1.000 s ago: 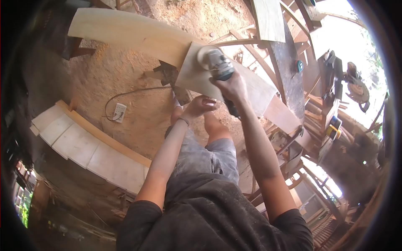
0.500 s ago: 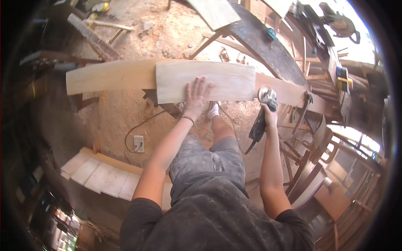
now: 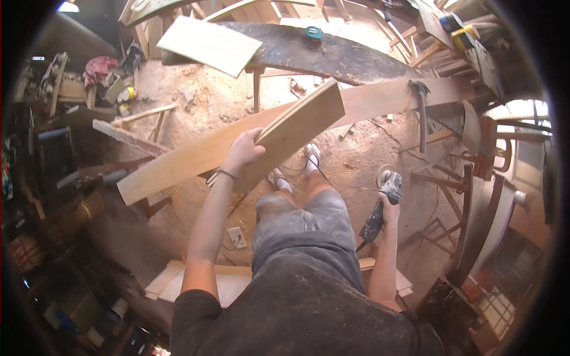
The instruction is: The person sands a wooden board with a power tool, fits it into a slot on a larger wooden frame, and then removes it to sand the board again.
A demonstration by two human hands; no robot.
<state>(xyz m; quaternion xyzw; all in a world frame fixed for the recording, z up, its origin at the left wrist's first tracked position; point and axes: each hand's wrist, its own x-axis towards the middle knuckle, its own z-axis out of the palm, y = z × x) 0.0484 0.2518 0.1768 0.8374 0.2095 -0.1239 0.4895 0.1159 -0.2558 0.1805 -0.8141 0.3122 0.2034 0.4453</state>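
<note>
My left hand (image 3: 243, 151) grips a wooden board (image 3: 294, 133) by its long upper edge, fingers wrapped over it. The board is tipped up and slants toward the upper right, overlapping the long plank (image 3: 178, 163) that spans the work area in front of me. Lower on the right, my right hand (image 3: 389, 210) is closed around an angle grinder (image 3: 373, 222), whose round disc points up and away from me. The grinder is held off to the side, apart from the board. A hammer (image 3: 421, 110) rests across the plank's right part.
Beyond the plank stands a dark bench (image 3: 356, 62) with a pale board (image 3: 208, 46) and a teal tape measure (image 3: 313, 34) on it. A white power outlet (image 3: 237, 237) lies on the dusty floor. Pale boards (image 3: 231, 285) lie close to my body; wooden frames (image 3: 457, 219) crowd the right.
The board lay flat on the plank under my open left hand; now that hand grips and tilts it up. The grinder has moved down, away from the plank. The view has turned.
</note>
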